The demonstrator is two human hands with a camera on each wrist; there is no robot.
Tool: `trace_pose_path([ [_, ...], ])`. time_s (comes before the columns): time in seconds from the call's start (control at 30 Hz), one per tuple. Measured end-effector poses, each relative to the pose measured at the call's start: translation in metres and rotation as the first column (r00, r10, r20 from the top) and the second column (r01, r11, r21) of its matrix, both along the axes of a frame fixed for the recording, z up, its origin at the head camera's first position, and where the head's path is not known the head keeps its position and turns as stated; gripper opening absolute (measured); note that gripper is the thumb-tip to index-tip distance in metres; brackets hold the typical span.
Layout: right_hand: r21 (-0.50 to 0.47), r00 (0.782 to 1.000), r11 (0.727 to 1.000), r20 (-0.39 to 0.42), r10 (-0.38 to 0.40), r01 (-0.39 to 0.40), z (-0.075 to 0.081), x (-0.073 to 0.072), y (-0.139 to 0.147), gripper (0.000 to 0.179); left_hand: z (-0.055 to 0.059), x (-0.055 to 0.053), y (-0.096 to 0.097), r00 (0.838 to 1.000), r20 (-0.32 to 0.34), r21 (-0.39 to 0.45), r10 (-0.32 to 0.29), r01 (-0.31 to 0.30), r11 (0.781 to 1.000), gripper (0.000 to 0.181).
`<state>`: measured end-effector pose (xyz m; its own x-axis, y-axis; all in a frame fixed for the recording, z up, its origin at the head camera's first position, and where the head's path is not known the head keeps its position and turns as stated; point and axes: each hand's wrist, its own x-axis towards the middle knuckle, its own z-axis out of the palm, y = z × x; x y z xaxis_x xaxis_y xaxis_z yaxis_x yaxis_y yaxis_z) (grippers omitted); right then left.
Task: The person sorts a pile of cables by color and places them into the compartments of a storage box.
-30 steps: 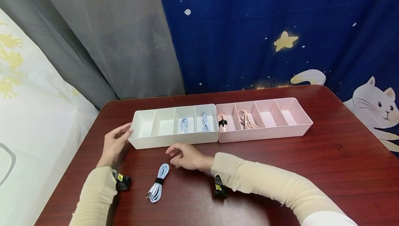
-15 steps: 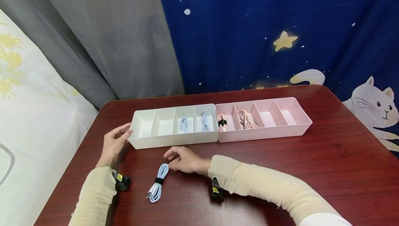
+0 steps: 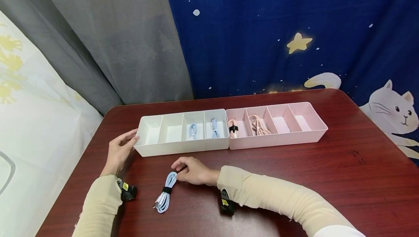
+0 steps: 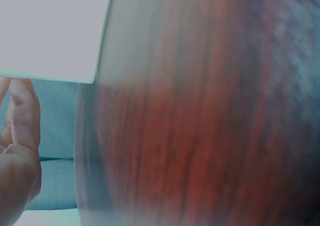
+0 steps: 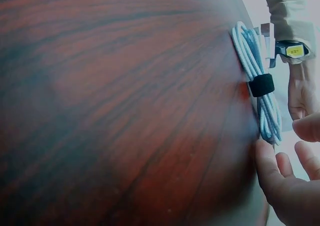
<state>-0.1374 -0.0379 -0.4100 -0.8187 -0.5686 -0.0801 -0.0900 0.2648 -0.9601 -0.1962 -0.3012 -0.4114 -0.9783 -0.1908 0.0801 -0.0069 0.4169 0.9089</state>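
A blue-and-white charging cable [image 3: 166,192] lies coiled on the table, bound by a black strap; its metal plug end points toward the near side. My right hand [image 3: 193,171] is at the cable's far end, fingers loosely bent, the thumb at or very near the loop. In the right wrist view a fingertip is beside the loop end of the cable [image 5: 257,80]. My left hand [image 3: 120,151] touches the left end of a white divided organizer box [image 3: 183,146] with its fingertips. The left wrist view shows the fingers of the left hand [image 4: 22,121] against the box wall [image 4: 50,30].
Two blue cables [image 3: 193,131] lie in the white box's two right compartments. A pink divided box [image 3: 278,140] adjoins it on the right, with pink cables [image 3: 259,126] in its two left compartments. The dark red table [image 3: 343,171] reaches back to the curtains [image 3: 262,40].
My right hand has moved slightly left and toward the near side, coming up to the cable's far end. The left hand, the boxes and the cables stay in place.
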Motion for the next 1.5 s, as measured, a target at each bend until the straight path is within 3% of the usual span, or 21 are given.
trace_pose_path([
  [0.47,0.006,0.999,1.0,-0.042,0.002,-0.002,-0.0041,0.0013,-0.0031,0.026,0.0016,0.0008,0.0024,1.0,0.003,0.026,0.01,-0.01,1.0,0.044],
  [1.03,0.049,0.999,0.998,-0.022,-0.026,0.027,-0.0069,-0.0019,-0.0038,0.024,0.0016,0.0006,0.0027,1.0,-0.004,0.046,0.012,-0.011,0.999,0.042],
  [1.5,0.058,0.999,0.998,-0.033,-0.014,0.016,-0.0092,-0.0046,-0.0067,0.027,-0.0007,0.0004,0.0008,1.0,-0.01,0.005,0.011,-0.011,1.0,0.044],
])
